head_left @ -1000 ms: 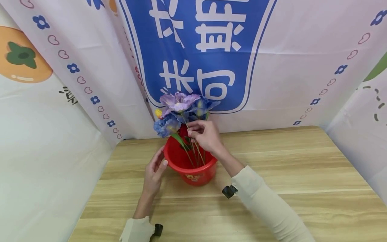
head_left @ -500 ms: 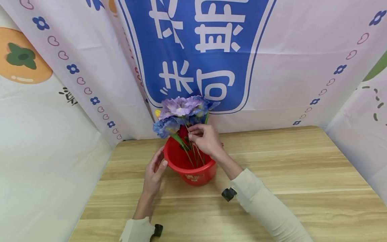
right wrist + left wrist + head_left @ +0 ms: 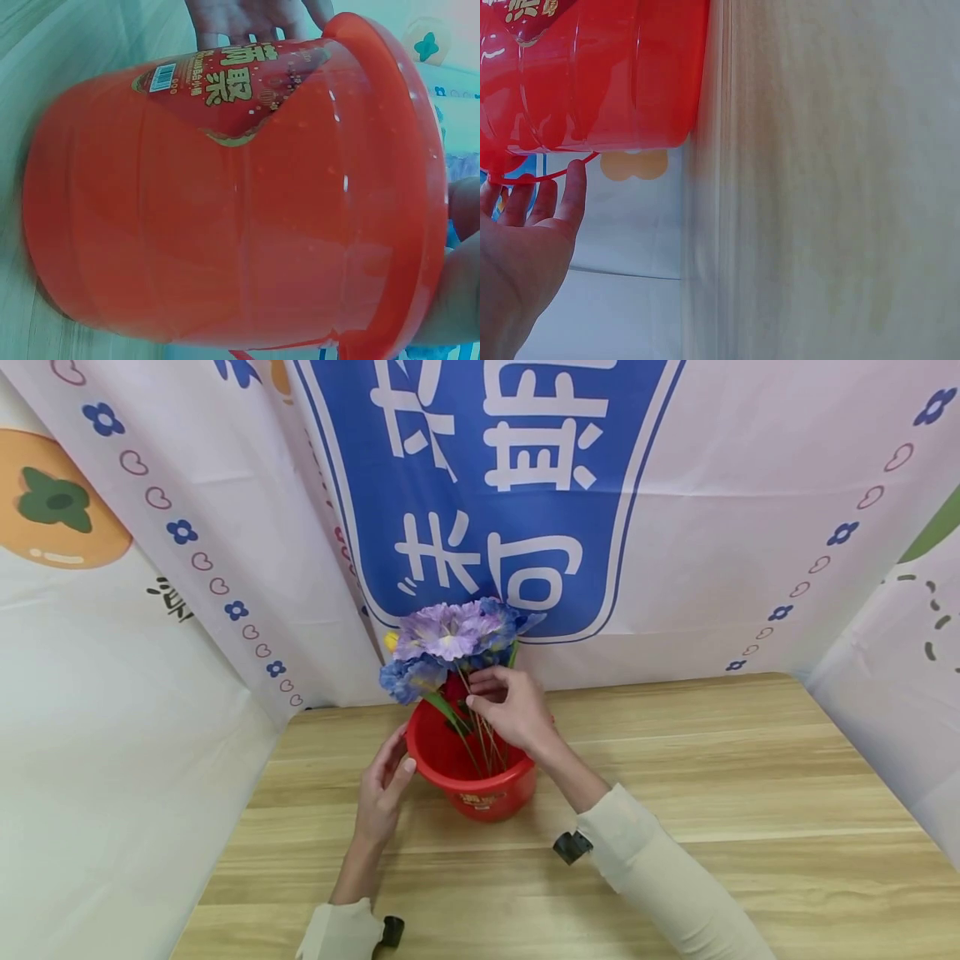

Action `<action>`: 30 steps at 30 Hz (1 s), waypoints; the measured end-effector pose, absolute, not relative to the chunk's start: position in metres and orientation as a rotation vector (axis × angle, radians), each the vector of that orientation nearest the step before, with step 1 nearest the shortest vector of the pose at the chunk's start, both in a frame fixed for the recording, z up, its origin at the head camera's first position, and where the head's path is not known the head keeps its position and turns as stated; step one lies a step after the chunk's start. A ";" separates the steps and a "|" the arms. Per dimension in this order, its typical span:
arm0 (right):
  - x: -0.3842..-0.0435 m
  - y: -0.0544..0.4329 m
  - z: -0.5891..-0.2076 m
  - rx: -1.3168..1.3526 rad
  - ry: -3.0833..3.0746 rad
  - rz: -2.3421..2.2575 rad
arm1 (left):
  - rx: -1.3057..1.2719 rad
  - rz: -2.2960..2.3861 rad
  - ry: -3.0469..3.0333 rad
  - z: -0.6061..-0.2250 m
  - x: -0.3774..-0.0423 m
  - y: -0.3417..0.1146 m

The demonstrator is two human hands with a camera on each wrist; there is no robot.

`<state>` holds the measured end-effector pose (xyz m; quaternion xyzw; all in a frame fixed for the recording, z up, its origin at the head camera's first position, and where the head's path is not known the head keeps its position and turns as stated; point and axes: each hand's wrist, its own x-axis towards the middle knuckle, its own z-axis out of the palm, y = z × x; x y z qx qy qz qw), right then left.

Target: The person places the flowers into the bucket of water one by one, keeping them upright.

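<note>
A red plastic bucket (image 3: 491,797) stands on the wooden table with several artificial flowers in it. My right hand (image 3: 517,710) is over the bucket's right rim, thumb and fingers pinching the thin stem of the purple flower (image 3: 447,635), whose bloom sits above blue flowers (image 3: 411,677). A red flower (image 3: 454,687) is partly hidden beneath them. My left hand (image 3: 381,789) rests at the bucket's left side; in the left wrist view its extended fingers (image 3: 573,193) touch the thin red handle (image 3: 553,175). The right fingertips are mostly hidden behind the rim in the right wrist view.
A wooden table (image 3: 675,860) lies beneath the bucket. Printed white cloth (image 3: 697,577) hangs close behind the flowers, with more cloth (image 3: 112,735) along the left side. A yellow bloom (image 3: 392,641) shows at the bouquet's left edge.
The purple flower has come down a little and shifted right, its bloom now nearer the blue ones. My right hand has lowered slightly with it. The left hand and bucket have stayed in place.
</note>
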<state>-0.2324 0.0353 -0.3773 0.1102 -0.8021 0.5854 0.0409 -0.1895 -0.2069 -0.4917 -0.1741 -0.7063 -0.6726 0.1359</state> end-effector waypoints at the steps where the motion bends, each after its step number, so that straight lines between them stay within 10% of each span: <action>1: -0.232 0.036 -0.377 0.345 -2.454 1.789 | -0.501 -1.947 -2.047 -0.492 -0.189 -0.207; 30: -0.210 0.076 -0.378 0.371 -2.413 1.866 | -0.479 -1.943 -2.068 -0.491 -0.188 -0.208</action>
